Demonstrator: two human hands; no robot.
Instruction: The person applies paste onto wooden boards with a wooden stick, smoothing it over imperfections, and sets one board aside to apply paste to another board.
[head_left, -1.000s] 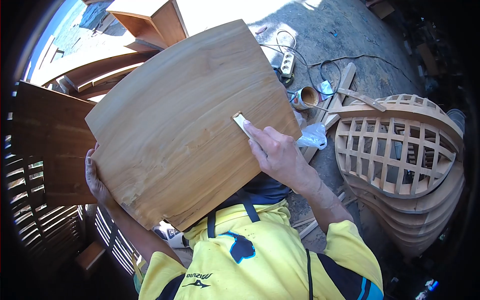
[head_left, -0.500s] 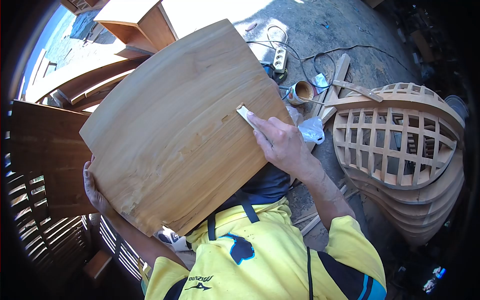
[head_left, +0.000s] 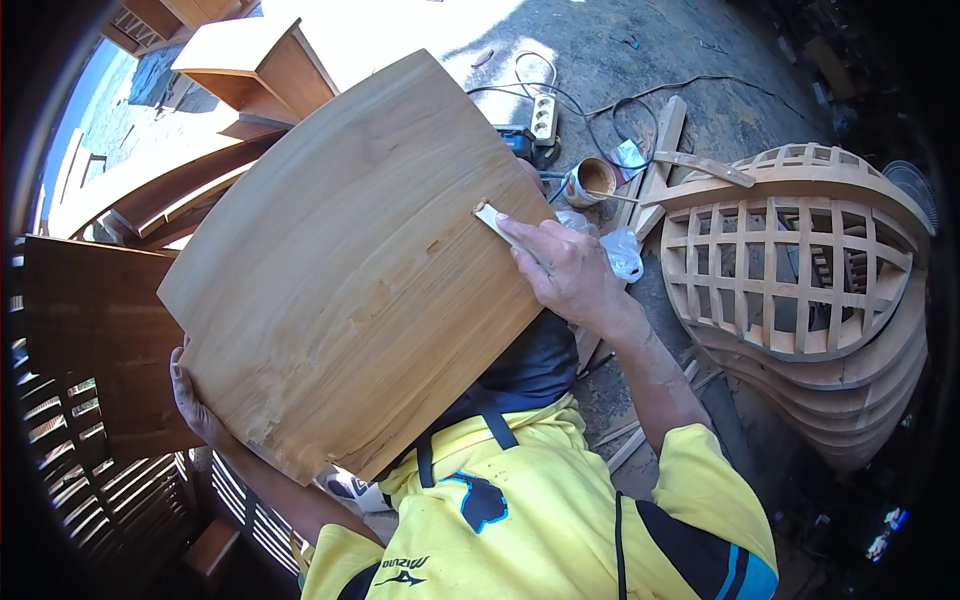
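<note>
A wide wooden board (head_left: pixel 330 230) with a curved far edge lies tilted across my lap. My left hand (head_left: pixel 190 400) grips its left edge, thumb on the near side and the other fingers partly hidden behind. Between the fingers of my right hand (head_left: pixel 568 268) is a small pale putty scraper (head_left: pixel 492 218), its tip resting on the board near the right edge. A bit of brown filler clings to that tip. Filler patches (head_left: pixel 435 246) and smears run along the grain, down to the lower left corner.
An open can (head_left: pixel 592 182) of brown paste stands on the floor beyond the board, beside a plastic bag (head_left: pixel 622 255). A power strip (head_left: pixel 543 120) with cables lies behind. To the right is a slatted wooden frame (head_left: pixel 790 270); wooden furniture pieces (head_left: pixel 260 75) stand at the upper left.
The scraper has slid along the board, away from the filler patch and toward the right edge. The board and surroundings have shifted slightly left in view. My left hand keeps its grip.
</note>
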